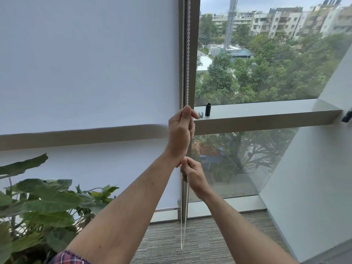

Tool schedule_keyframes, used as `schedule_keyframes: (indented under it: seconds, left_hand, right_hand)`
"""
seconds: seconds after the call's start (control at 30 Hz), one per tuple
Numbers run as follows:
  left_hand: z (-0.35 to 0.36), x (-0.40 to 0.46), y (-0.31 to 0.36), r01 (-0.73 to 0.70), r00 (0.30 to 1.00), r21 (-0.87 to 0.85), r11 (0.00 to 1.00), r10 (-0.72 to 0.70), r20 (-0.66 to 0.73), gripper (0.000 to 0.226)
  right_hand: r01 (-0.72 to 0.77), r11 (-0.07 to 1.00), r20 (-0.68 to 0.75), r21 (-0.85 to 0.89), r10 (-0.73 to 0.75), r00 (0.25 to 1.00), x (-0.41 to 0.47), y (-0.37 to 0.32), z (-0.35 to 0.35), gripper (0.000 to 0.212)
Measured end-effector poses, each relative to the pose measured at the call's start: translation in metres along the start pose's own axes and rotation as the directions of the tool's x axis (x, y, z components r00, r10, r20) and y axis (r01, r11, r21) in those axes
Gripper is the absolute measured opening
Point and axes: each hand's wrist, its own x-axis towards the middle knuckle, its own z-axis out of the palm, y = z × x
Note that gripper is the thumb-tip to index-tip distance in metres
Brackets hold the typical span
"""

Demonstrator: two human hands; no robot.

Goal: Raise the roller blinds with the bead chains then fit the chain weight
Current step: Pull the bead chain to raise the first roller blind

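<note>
Raising is in hand: the left hand [180, 130] and, lower, the right hand [192, 175] have fingers closed on the bead chain [188, 54] beside the lowered roller blind [85, 63]; next likely calls for a hand-over-hand downward pull.

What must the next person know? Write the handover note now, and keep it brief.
Left hand: closed on the bead chain, upper grip at sill height.
Right hand: closed on the same chain, just below the left wrist.
Left blind: down, its bottom edge near the floor. The right pane shows no blind.
Black cylinder, probably the chain weight, stands on the sill beside a small metal piece.
Done: right pane appears cleared.
Left: raise the left blind, then fit the weight to the chain.
</note>
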Motion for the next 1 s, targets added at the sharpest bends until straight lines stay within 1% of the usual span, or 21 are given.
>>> schedule_keyframes:
  seconds: [0.07, 0.13, 0.17, 0.23, 0.27, 0.3, 0.37, 0.43, 0.5, 0.57, 0.6, 0.67, 0.77, 0.83, 1.0]
  left_hand:
    - [-0.003, -0.008, -0.009, 0.013, 1.0, 0.013, 1.0, -0.012, -0.007, 0.041]
    - [-0.01, -0.021, -0.022, 0.045, 0.999, 0.037, 0.998, -0.045, -0.013, 0.04]
    - [-0.015, -0.028, -0.03, 0.07, 0.997, 0.047, 0.996, -0.069, -0.022, 0.04]
    - [-0.024, -0.039, -0.043, 0.131, 0.991, 0.056, 0.99, -0.129, -0.047, 0.041]
    - [-0.028, -0.043, -0.048, 0.154, 0.987, 0.057, 0.986, -0.151, -0.057, 0.041]
    - [-0.032, -0.046, -0.052, 0.168, 0.984, 0.057, 0.984, -0.165, -0.064, 0.04]
    - [-0.036, -0.049, -0.057, 0.183, 0.981, 0.055, 0.981, -0.18, -0.067, 0.041]
    - [-0.038, -0.049, -0.057, 0.195, 0.979, 0.052, 0.979, -0.191, -0.065, 0.041]
    - [-0.039, -0.049, -0.056, 0.193, 0.98, 0.065, 0.979, -0.189, -0.068, 0.042]
    - [-0.039, -0.047, -0.056, 0.181, 0.983, 0.081, 0.98, -0.176, -0.059, 0.042]
    - [-0.04, -0.046, -0.057, 0.179, 0.983, 0.091, 0.98, -0.174, -0.054, 0.042]
    - [-0.039, -0.045, -0.057, 0.194, 0.98, 0.103, 0.976, -0.19, -0.053, 0.042]
    - [-0.04, -0.047, -0.059, 0.216, 0.976, 0.113, 0.97, -0.212, -0.044, 0.048]
    - [-0.04, -0.05, -0.061, 0.22, 0.975, 0.132, 0.966, -0.218, -0.03, 0.053]
    - [-0.044, -0.068, -0.071, 0.274, 0.961, 0.199, 0.941, -0.275, -0.023, 0.055]
  right_hand:
    - [-0.002, 0.999, 0.062, -0.042, 0.005, 0.998, 0.0, 0.005, -0.003, 0.044]
    - [-0.034, 0.991, 0.107, -0.126, 0.047, 0.993, -0.002, 0.011, -0.009, 0.044]
    - [-0.054, 0.984, 0.13, -0.17, 0.077, 0.988, -0.002, 0.013, -0.013, 0.04]
    - [-0.095, 0.972, 0.187, -0.214, 0.136, 0.973, -0.002, 0.011, -0.021, 0.023]
    - [-0.106, 0.975, 0.211, -0.195, 0.147, 0.966, -0.002, 0.007, -0.024, 0.018]
    - [-0.108, 0.981, 0.213, -0.159, 0.141, 0.967, 0.0, 0.002, -0.027, 0.028]
    - [-0.071, 0.995, 0.163, -0.067, 0.082, 0.983, 0.006, -0.015, -0.03, 0.047]
    - [-0.016, 0.997, 0.115, 0.08, 0.007, 0.993, 0.016, -0.042, -0.028, 0.052]
    - [0.028, 0.965, 0.104, 0.262, -0.058, 0.993, 0.028, -0.077, -0.02, 0.043]
    - [0.112, 0.936, 0.121, 0.332, -0.16, 0.98, 0.04, -0.114, -0.012, 0.032]
    - [0.161, 0.928, 0.139, 0.337, -0.218, 0.966, 0.045, -0.133, -0.006, 0.031]
    - [0.261, 0.923, 0.119, 0.282, -0.304, 0.945, 0.051, -0.159, 0.009, 0.034]
    - [0.337, 0.924, -0.023, 0.178, -0.339, 0.941, 0.056, -0.164, 0.027, 0.034]
    - [0.369, 0.92, -0.079, 0.134, -0.361, 0.929, 0.056, -0.155, 0.033, 0.034]
    - [0.363, 0.931, -0.117, 0.043, -0.357, 0.927, 0.052, -0.127, 0.032, 0.037]
